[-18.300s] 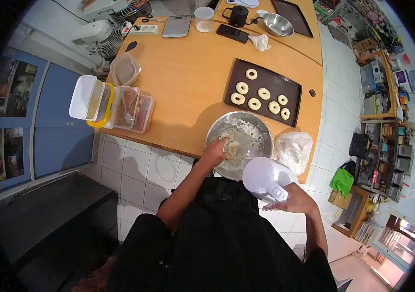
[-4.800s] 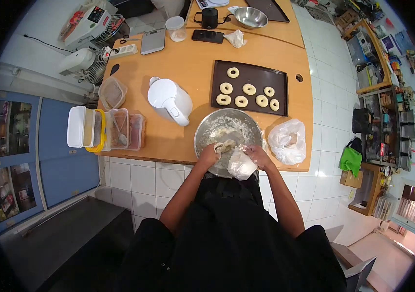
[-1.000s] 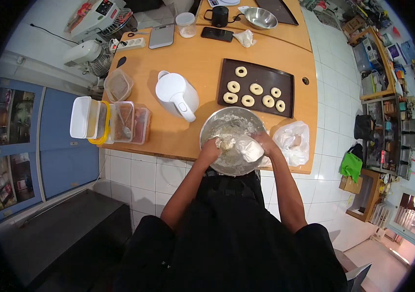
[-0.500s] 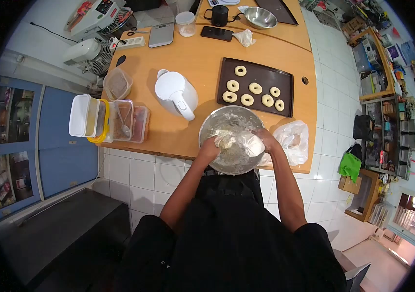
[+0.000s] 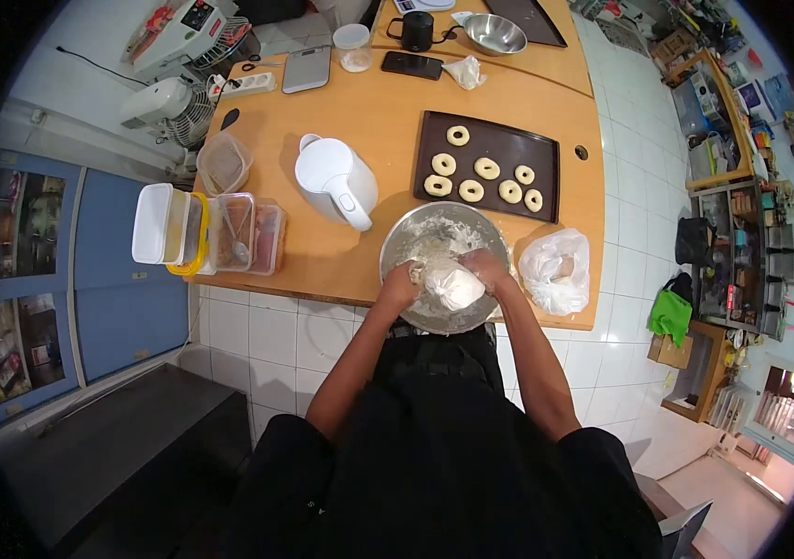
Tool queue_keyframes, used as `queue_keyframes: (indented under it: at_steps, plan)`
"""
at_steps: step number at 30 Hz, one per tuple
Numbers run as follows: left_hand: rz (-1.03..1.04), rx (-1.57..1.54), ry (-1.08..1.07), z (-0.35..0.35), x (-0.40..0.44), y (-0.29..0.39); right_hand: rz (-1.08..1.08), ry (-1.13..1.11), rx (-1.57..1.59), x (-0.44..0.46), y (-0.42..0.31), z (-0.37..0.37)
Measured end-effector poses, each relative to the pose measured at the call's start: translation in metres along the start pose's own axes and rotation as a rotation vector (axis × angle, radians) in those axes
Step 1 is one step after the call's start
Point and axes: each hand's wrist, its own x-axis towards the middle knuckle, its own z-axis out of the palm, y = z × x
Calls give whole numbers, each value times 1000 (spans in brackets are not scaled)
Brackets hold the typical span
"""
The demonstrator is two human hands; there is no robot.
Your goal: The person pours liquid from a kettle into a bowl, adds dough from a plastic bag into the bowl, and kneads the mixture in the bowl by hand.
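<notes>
1. The table (image 5: 369, 112) bore a dark tray (image 5: 509, 144) of eight dough rings (image 5: 486, 169)
2. The steel bowl (image 5: 434, 320) stood at the near edge, right of a white kettle (image 5: 334, 177)
3. The right hand (image 5: 487, 270) clamped a white bag (image 5: 456, 288) over the bowl
4. The left hand (image 5: 401, 284) curled inside, its grip impossible to tell
5. A white machine's (image 5: 183, 42) red label (image 5: 213, 20) was illegible
6. Pale letters (image 5: 310, 504), apparently S and A, dotted the black shirt (image 5: 472, 466)

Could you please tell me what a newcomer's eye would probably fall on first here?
Probably the metal bowl at the table's near edge, with the left hand in it and the right hand holding a white bag over it. Next, the dark tray just beyond, bearing eight pale rings, and the white kettle to its left.
</notes>
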Motion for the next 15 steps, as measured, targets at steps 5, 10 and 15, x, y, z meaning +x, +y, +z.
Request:
queue_keyframes:
  at_steps: [5, 10, 15]
  plan:
    - [19, -29, 27, 0, 1, -6, -56, 58, 34, 1, 1, -4]
    - [93, -17, 31, 3, 6, -16, -66, 37, 273, 4, 8, -15]
    - [64, 8, 29, 0, 1, -2, 42, -30, 463, -14, -12, -27]
